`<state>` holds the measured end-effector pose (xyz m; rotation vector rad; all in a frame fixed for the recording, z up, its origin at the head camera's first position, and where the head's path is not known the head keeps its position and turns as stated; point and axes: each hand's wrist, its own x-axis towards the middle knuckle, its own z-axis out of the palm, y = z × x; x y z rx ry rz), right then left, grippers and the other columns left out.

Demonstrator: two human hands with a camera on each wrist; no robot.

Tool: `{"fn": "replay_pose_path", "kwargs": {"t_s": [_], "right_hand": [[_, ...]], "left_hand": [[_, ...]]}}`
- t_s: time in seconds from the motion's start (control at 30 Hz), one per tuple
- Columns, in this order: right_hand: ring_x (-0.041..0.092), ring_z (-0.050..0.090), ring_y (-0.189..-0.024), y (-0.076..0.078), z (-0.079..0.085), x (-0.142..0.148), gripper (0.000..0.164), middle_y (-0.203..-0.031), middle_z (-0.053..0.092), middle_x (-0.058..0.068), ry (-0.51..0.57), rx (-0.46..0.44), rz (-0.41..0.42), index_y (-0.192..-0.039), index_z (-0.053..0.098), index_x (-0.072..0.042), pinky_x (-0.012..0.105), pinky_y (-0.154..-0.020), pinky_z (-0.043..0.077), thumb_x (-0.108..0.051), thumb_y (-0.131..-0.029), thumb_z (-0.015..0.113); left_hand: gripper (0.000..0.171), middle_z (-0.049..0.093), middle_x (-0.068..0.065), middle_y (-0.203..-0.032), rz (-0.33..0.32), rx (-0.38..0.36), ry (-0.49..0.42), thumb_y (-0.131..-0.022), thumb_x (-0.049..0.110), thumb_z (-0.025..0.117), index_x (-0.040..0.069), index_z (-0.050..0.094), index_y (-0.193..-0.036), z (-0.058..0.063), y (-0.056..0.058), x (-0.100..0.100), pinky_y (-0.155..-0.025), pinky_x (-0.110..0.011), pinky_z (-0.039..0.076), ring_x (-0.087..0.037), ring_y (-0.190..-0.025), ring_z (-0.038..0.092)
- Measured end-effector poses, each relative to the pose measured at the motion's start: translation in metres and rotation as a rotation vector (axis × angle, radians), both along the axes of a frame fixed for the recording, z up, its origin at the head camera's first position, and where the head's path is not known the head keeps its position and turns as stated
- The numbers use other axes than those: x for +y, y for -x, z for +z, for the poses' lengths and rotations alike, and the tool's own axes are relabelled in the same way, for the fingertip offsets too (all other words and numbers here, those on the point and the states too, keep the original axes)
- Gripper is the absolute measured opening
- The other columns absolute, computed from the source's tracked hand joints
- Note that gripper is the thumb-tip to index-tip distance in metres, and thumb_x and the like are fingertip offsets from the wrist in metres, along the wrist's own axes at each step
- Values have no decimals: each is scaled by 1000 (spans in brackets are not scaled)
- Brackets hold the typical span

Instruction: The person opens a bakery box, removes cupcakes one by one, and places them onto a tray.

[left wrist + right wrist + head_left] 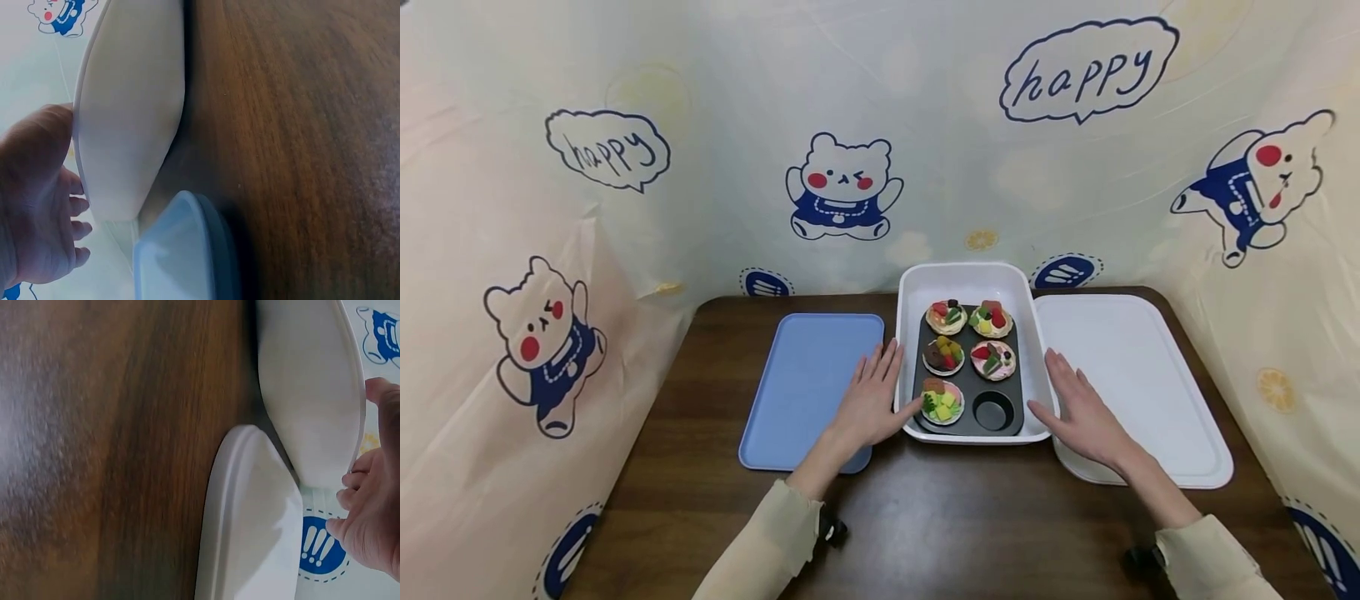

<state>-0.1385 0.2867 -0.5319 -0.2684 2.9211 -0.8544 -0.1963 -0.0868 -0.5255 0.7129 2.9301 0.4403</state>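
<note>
A deep white tray [1035, 392] stands between my two hands, holding a dark muffin pan [970, 400]. Several toy tarts with fruit and vegetable toppings fill most of the wells, one of them a tart [992, 360] with pink cream; the front right well [993, 411] shows its bare bottom. My left hand [871, 402] is at the tray's left rim, fingers extended and thumb over the edge. At the opposite rim is my right hand [1088, 418], its fingers also extended. In the wrist views, both thumbs meet the tray's rim [81, 112], with the other fingers farther along.
A flat blue tray [805, 392] lies left of the white one. On the right lies a flat white tray [1142, 392], next to the deep tray. All rest on a dark wooden table [955, 533], backed by a printed cloth [940, 183] with bears.
</note>
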Motion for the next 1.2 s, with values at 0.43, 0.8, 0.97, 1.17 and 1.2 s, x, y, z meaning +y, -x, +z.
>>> {"fn": "replay_pose_path", "kwargs": {"t_s": [0.43,0.8,0.97,1.17,1.2], "right_hand": [[50,12,-170,-5,-4,-18,98,-183,9,29,43,24,-33,-174,7,4,68,-137,14,-39,-108,65],[49,9,-171,-9,-16,-21,97,-185,5,25,112,47,-83,-176,1,-4,67,-137,16,-34,-109,63],[52,12,-169,-10,-17,-23,96,-184,8,26,117,62,-93,-177,2,-5,76,-130,24,-33,-109,64],[53,13,-169,-10,-19,-23,96,-185,7,26,125,70,-92,-177,2,-5,77,-129,25,-32,-109,64],[53,12,-169,-10,-19,-23,97,-185,6,25,122,65,-93,-177,1,-5,77,-129,25,-32,-109,64]], "left_hand": [[97,21,-16,-184,-15,11,6,-108,66,55,4,23,-175,17,37,19,-139,-59,21,-36,-173,17],[96,22,-16,-184,-67,-33,-44,-107,65,58,9,22,-176,18,78,44,-141,-52,19,-34,-173,19],[96,20,-15,-185,-76,-82,-55,-108,64,58,11,18,-177,17,94,53,-142,-48,19,-33,-173,18],[94,22,-16,-184,-54,-134,-80,-108,61,59,11,19,-177,19,108,66,-142,-46,18,-33,-173,20],[94,23,-16,-184,-52,-143,-80,-108,61,59,11,19,-177,20,110,69,-141,-47,20,-33,-173,20]]}}
